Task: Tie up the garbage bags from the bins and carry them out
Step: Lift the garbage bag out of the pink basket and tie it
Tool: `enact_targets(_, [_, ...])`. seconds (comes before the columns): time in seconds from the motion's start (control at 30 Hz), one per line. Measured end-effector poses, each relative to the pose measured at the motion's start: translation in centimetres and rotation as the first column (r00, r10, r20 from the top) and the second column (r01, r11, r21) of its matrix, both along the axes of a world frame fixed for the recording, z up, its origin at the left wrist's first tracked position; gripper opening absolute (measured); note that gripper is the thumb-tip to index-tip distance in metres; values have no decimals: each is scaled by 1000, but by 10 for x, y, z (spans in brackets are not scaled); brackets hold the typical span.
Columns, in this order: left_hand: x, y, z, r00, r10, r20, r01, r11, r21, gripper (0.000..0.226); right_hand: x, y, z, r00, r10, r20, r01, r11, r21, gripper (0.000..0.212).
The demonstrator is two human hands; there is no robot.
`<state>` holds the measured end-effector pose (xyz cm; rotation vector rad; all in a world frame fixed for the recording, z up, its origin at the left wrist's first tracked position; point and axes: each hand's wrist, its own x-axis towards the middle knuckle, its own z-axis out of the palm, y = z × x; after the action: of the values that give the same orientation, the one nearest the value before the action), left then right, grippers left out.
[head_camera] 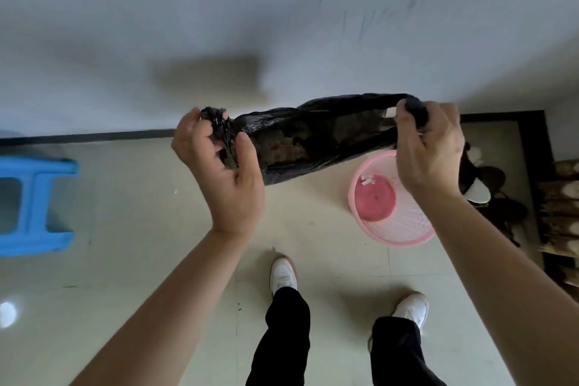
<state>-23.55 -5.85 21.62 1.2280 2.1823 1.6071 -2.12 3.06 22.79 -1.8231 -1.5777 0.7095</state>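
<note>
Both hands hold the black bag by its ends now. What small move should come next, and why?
Probably bring the left hand and right hand together and cross the gathered ends: the black bag hangs stretched between them, not yet knotted, above the pink bin.

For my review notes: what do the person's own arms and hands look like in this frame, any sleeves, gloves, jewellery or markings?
Both forearms are bare from the frame's lower edge up to the wrists, so no sleeves show. The left hand and right hand wear no gloves; no rings, watch or wristband are visible, and no marks can be made out.
</note>
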Motion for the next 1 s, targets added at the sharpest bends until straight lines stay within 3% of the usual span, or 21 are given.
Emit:
enact_targets(0.13, [-43, -26, -17, 985, 124, 117, -111, 987, -117, 20, -31, -17, -18, 977, 178, 115, -174, 984, -43, 31])
enact_targets(0.33, [-71, -72, -85, 967, 211, 141, -143, 912, -384, 6, -63, -44, -81, 974, 194, 118, -176, 974, -146, 28])
enact_targets(0.43, [-62, -101, -141, 937, 330, 113, -208, 790, -577, 11, -57, -64, -140, 950, 280, 141, -227, 924, -307, 28])
enact_targets(0.6, [-46, -134, -201, 987, 156, 30, -52, 499, -865, 20, -27, -91, -210, 887, 453, 92, -312, 734, -604, 29])
enact_targets(0.67, [-43, -132, -201, 983, 184, 14, -73, 457, -887, 25, -18, -92, -216, 878, 468, 101, -313, 722, -617, 27])
enact_targets(0.73, [-39, -120, -189, 979, 205, -23, -123, 492, -862, 23, -12, -86, -210, 883, 457, 106, -316, 746, -586, 25])
enact_targets(0.83, [-41, -93, -165, 981, 178, -75, -173, 638, -750, 19, -18, -72, -189, 908, 415, 64, -336, 810, -480, 18])
enact_targets(1.0, [-60, -39, -148, 980, 198, -22, -186, 871, -455, 11, -38, -54, -164, 952, 305, -7, -303, 943, -140, 23])
